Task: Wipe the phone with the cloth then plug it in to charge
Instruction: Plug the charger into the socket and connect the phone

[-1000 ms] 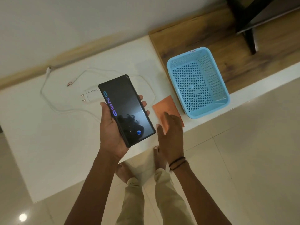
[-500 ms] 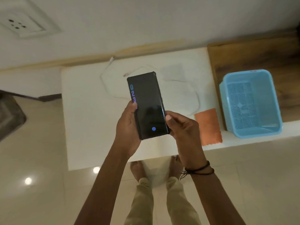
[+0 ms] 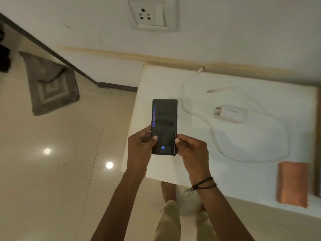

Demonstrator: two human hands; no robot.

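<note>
Both hands grip the phone, held upright in the air over the worktop's left edge, screen facing up twd the camera. Left hand wraps its lower left side, thumb lying on the glass; right hand clasps the lower right edge, thumb tip on the bezel. Screen is dark w/ blue-purple digits stacked down the left side & a small blue round icon near the bottom. Dark thread band round the right wrist. On the white worktop, right of the phone: white charger plug lying flat, prongs pointing left, w/ white cable looped loosely around it; one cable end lies free above the plug, other end up by the wall. Orange cloth lies flat at the worktop's front right, well apart from both hands. Wall socket sits on the wall above. Grey mat on the floor to the left.
</note>
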